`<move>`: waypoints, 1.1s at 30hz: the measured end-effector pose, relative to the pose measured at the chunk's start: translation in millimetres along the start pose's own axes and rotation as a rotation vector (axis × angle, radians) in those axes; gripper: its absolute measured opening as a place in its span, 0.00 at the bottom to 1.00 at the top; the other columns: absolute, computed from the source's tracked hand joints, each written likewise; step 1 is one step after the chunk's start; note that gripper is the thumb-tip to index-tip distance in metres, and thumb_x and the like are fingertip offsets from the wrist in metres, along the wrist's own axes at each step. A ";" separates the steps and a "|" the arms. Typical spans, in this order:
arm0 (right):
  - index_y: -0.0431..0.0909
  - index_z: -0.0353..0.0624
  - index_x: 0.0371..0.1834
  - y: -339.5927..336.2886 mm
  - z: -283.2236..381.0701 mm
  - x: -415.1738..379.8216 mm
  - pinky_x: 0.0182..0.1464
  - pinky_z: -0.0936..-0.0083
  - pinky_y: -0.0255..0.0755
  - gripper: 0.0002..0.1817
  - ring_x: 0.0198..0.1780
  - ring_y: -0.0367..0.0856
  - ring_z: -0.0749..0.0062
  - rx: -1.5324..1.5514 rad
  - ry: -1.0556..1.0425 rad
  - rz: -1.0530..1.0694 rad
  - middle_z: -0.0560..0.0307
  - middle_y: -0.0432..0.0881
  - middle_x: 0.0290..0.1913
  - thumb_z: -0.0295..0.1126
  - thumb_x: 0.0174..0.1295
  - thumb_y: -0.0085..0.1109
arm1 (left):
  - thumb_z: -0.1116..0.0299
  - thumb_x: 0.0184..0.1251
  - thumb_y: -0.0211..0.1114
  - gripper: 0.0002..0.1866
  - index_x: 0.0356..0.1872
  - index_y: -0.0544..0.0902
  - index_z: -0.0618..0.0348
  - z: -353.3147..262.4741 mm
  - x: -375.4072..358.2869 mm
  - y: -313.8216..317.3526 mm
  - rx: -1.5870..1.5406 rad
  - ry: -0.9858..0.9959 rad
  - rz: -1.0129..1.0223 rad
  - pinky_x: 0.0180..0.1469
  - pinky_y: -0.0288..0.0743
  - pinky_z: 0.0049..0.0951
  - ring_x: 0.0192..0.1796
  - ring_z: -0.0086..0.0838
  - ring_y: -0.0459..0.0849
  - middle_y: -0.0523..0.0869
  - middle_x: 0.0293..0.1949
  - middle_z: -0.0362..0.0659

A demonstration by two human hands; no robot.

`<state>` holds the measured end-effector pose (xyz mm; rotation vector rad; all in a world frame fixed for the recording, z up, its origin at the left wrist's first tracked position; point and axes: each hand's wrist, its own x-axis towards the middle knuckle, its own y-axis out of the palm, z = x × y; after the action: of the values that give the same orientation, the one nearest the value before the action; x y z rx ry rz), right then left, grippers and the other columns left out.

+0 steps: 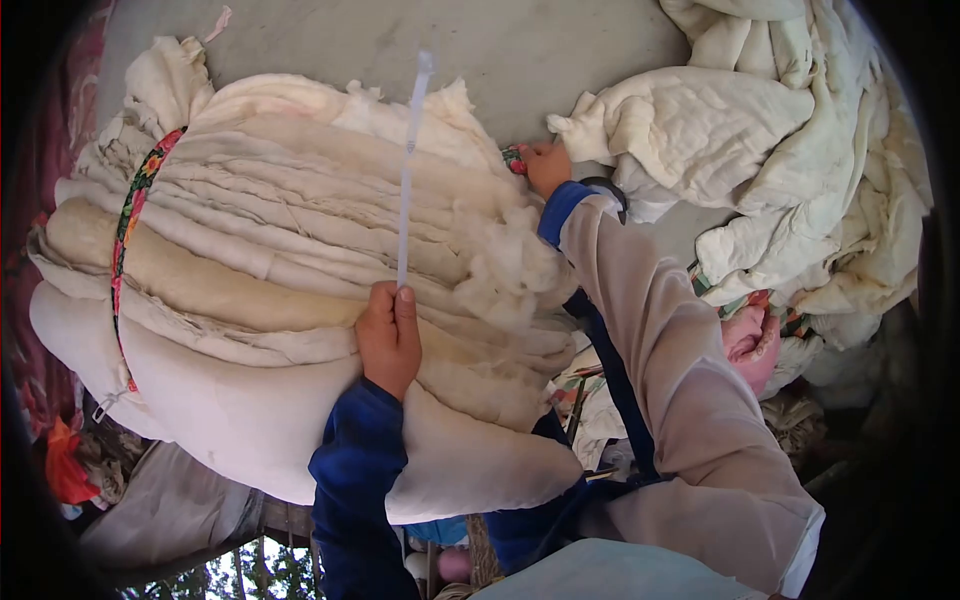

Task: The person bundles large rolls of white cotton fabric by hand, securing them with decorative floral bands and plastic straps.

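My left hand is closed in a fist around the lower end of a long translucent white zip tie, which stands up from it across the bundle. Beneath lies a big bundle of folded cream cotton batting, its layers stacked side by side. A floral fabric strap runs around the bundle's left end. At the bundle's far right edge, my right hand has its fingers closed on another piece of floral strap; most of that strap is hidden. Loose fluff hangs out on the right side.
A heap of crumpled cream batting lies at the right, with a pink cloth below it. Grey floor shows at the top. Red cloth and a grey sheet sit at lower left.
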<state>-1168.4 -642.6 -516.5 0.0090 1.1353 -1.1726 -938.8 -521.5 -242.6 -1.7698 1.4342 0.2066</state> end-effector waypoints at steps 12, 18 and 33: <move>0.79 0.37 0.30 54.1 18.4 12.5 0.34 0.73 0.69 0.14 0.26 0.73 0.72 0.882 0.325 0.074 0.60 0.79 0.24 0.37 0.66 0.57 | 0.63 0.78 0.50 0.15 0.30 0.70 0.60 -29.2 103.5 30.0 -0.262 0.013 0.032 0.26 0.59 0.21 0.24 0.17 0.63 0.68 0.21 0.35; 0.76 0.40 0.44 39.6 20.6 -21.3 0.43 0.70 0.74 0.11 0.37 0.77 0.72 1.356 0.487 0.307 0.56 0.80 0.40 0.36 0.69 0.51 | 0.67 0.72 0.53 0.12 0.30 0.73 0.64 31.8 186.6 101.7 0.248 0.361 0.034 0.34 0.67 0.51 0.32 0.55 0.76 0.77 0.24 0.54; 0.69 0.39 0.36 -2.3 -11.4 -22.8 0.40 0.62 0.74 0.12 0.32 0.78 0.58 1.397 0.614 0.259 0.51 0.78 0.29 0.37 0.73 0.44 | 0.63 0.69 0.53 0.11 0.31 0.78 0.59 25.3 118.5 113.6 0.845 0.327 0.397 0.36 0.77 0.44 0.29 0.43 0.86 0.85 0.24 0.50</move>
<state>-1176.5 -621.3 -504.9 1.6112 0.5584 -1.5444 -989.0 -592.1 -384.2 -0.8444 1.7429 -0.4529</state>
